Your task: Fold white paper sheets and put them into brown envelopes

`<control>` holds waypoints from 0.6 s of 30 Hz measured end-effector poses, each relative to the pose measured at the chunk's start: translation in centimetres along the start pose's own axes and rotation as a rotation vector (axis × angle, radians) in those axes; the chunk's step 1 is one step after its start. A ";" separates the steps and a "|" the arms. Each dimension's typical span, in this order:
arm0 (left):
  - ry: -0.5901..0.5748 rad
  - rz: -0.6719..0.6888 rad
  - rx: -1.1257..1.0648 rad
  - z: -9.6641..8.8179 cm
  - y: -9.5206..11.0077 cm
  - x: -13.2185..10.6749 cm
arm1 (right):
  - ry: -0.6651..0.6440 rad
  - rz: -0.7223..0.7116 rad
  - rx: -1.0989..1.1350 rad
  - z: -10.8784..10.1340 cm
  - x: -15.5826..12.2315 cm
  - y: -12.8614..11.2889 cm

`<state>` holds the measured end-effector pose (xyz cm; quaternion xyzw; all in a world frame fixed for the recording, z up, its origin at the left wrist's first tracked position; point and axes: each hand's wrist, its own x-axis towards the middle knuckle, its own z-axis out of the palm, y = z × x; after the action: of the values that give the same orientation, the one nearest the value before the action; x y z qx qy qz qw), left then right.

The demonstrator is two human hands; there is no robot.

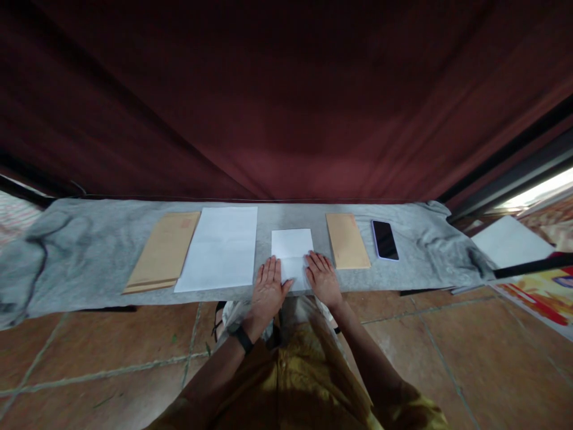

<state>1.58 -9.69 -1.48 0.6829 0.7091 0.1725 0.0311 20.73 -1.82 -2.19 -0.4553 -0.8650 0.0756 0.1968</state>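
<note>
A white sheet of paper [292, 243] with a crease across it lies directly in front of me on the grey cloth. My left hand [268, 285] rests flat over its left edge, fingers stretched out and thumb reaching in over the paper. On the opposite edge lies my right hand [323, 279], also flat with fingers extended. To the left is larger white paper [219, 248], its edge beside the brown envelopes [163, 248], which look stacked. A single brown envelope [347, 240] sits just right of my right hand.
A phone [385, 240] with a dark screen lies right of the single envelope. Grey cloth [421, 251] covers the narrow table, rumpled at both ends. A dark red curtain [286, 119] hangs behind it. Beyond the right end are a white sheet [510, 242] and a colourful printed poster [544, 292].
</note>
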 end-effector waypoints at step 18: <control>-0.151 0.261 -0.028 1.8 4.1 8.7 | 0.052 0.006 0.016 0.3 0.1 -0.2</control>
<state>5.40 -0.73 -0.29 0.7798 0.6075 0.1331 0.0709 20.38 -1.88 -2.37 -0.4579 -0.8576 0.0713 0.2228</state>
